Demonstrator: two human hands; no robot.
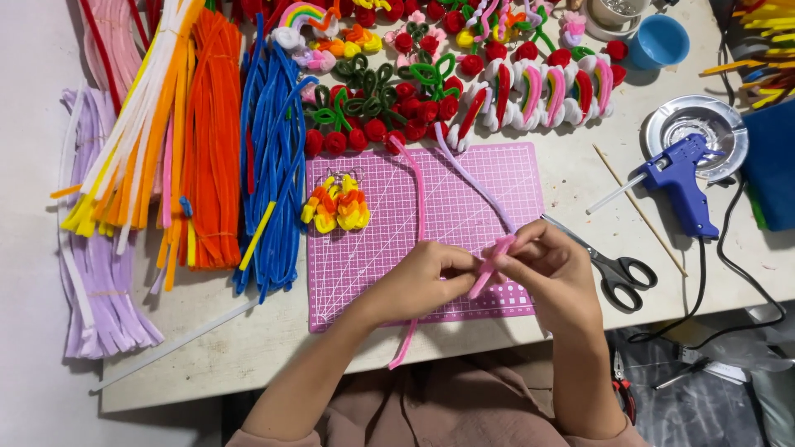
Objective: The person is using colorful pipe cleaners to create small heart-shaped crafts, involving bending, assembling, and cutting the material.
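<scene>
Pipe cleaners, one pink [416, 207] and one lilac [472, 178], meet between my two hands above the near edge of the pink cutting mat [373, 273], the pink one's lower end hanging past the table edge toward my lap. All of it sits on a pale wooden table [248, 339] that fills nearly the whole view; past its near right corner I can see a dark floor strewn with tools and plastic. Along the left side lie big bundles of pipe cleaners: lilac [95, 273], white and yellow, orange [211, 141] and blue [273, 182]. Across the far side sits a spread of finished pieces, red cherries with green stems [381, 108] and a row of red, pink and white arches [538, 95]. To the right a blue glue gun [683, 178] rests against a round metal dish [696, 124], its black cord running off the table, with a blue cup [658, 41] beyond. Black-handled scissors [617, 269] lie just beside my right hand. On the mat are two small yellow and orange tufts [335, 207]. My left hand [414, 281] pinches the pink strand, and my right hand [551, 269] is closed on the twisted pink and lilac join.
</scene>
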